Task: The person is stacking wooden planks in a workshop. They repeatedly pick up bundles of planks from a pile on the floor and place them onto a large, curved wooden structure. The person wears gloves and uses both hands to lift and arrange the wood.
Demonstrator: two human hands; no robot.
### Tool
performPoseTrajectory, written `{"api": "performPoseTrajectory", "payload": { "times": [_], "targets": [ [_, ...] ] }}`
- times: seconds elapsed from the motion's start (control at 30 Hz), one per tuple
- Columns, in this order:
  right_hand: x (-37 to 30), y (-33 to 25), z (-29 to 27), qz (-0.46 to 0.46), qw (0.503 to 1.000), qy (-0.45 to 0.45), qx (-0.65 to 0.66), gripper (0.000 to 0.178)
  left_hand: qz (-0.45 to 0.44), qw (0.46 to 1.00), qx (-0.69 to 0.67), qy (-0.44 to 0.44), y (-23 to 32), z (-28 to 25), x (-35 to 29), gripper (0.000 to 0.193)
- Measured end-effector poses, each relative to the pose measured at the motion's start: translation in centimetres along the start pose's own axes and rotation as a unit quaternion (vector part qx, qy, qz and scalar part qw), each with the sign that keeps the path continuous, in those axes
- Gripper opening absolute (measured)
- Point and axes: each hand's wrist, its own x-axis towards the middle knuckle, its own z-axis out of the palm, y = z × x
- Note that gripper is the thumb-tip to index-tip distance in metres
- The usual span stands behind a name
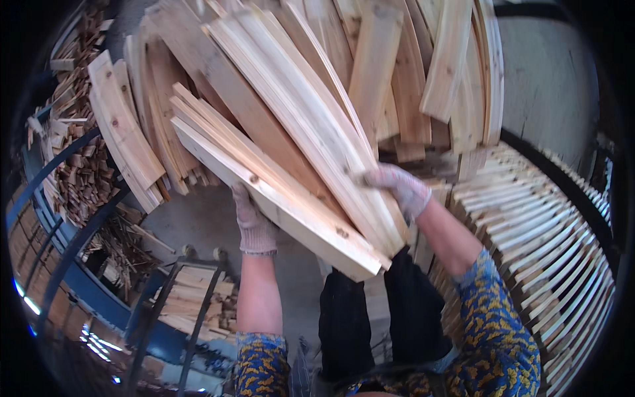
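Both my hands wear pale knitted gloves. My left hand (251, 221) grips the left edge of a few narrow wooden boards (278, 192), its fingers partly hidden under the lowest one. On the other side, my right hand (398, 190) is closed on the right edge of a thicker bundle of boards (311, 122), near its lower end. The two bundles slant from upper left to lower right and meet in a V just in front of my legs. Between them lies a wide plank (241, 99), partly covered.
A large heap of loose planks (377, 59) fills the far side. Slats (536, 225) are stacked in rows at the right. At the left, a blue metal frame (79, 238) stands beside piled wood offcuts (86, 169). A dark-framed cart (192, 301) at lower left holds short wood pieces.
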Motion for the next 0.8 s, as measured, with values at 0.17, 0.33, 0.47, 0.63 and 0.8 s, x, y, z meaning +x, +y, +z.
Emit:
{"api": "performPoseTrajectory", "payload": {
  "times": [0.17,0.33,0.47,0.63,0.8],
  "targets": [
    [2.1,-1.6,2.4,-0.018,0.997,-0.052,0.056,0.077,0.054,0.994,0.074,0.058,1.0,3.0,-0.8,0.088],
    [-4.9,-0.1,7.9,-0.11,0.987,-0.114,0.025,0.107,-0.029,0.999,-0.004,-0.015,5.5,5.8,-7.6,0.089],
    [-14.9,0.9,11.7,-0.117,0.991,-0.059,-0.017,0.11,-0.1,0.995,-0.018,-0.012,8.6,9.8,-17.2,0.094],
    [-26.6,1.7,14.9,-0.099,0.994,-0.044,0.022,0.108,-0.121,0.99,-0.071,0.003,9.9,12.4,-26.8,0.092],
    [-37.3,1.4,18.7,-0.117,0.989,-0.075,0.041,0.103,-0.129,0.989,-0.062,-0.032,15.6,17.3,-36.3,0.087]
  ]
}}
